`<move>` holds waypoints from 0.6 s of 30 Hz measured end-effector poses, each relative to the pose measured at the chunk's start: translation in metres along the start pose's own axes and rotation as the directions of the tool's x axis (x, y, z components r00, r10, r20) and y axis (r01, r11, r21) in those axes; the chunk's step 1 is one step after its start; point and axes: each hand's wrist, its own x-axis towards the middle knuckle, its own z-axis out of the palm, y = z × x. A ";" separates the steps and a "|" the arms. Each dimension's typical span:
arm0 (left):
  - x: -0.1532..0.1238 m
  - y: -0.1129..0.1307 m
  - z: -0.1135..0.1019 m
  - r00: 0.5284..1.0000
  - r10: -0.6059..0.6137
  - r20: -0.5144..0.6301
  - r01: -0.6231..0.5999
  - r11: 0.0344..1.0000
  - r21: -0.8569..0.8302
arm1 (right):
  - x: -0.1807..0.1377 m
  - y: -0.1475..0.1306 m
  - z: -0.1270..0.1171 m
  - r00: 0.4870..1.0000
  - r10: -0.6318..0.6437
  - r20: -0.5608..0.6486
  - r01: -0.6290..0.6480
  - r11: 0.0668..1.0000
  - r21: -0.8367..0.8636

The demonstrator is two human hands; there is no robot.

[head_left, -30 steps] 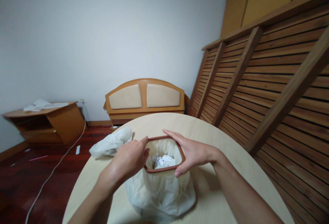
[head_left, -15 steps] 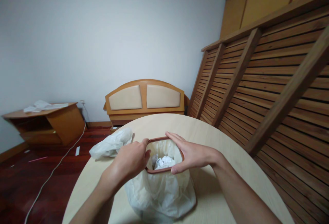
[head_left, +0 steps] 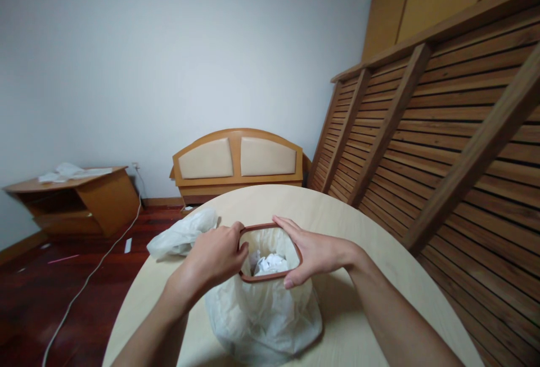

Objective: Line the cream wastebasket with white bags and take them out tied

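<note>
Left hand (head_left: 217,253), right hand (head_left: 318,252) on brown rim (head_left: 265,278); paper (head_left: 271,264) inside

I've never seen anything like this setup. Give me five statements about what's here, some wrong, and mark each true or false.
1. White scraps lie in the bag-lined container. True.
2. Only one hand touches the brown rim. False: the left hand and the right hand both do.
3. The table has a curved edge. True.
4. The slatted panel stands at the picture's left. False: it stands at the right.
5. A second pale bag lies near the left hand. True.
</note>
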 end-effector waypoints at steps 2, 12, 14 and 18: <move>0.001 0.001 0.000 1.000 -0.005 0.009 0.005 1.000 -0.009 | 0.001 0.002 0.001 1.000 -0.015 0.000 0.015 1.000 -0.007; 0.002 0.004 0.009 0.999 0.049 -0.022 -0.050 0.999 -0.005 | 0.002 -0.002 0.002 0.996 -0.086 -0.036 0.083 0.995 -0.058; 0.003 0.004 0.010 0.998 0.066 -0.008 -0.066 0.997 -0.028 | 0.002 -0.002 0.003 0.994 -0.099 -0.042 0.096 0.993 -0.066; 0.006 0.001 0.017 0.994 0.103 -0.018 -0.105 0.989 -0.102 | 0.005 0.003 0.007 0.987 -0.150 -0.063 0.147 0.988 -0.043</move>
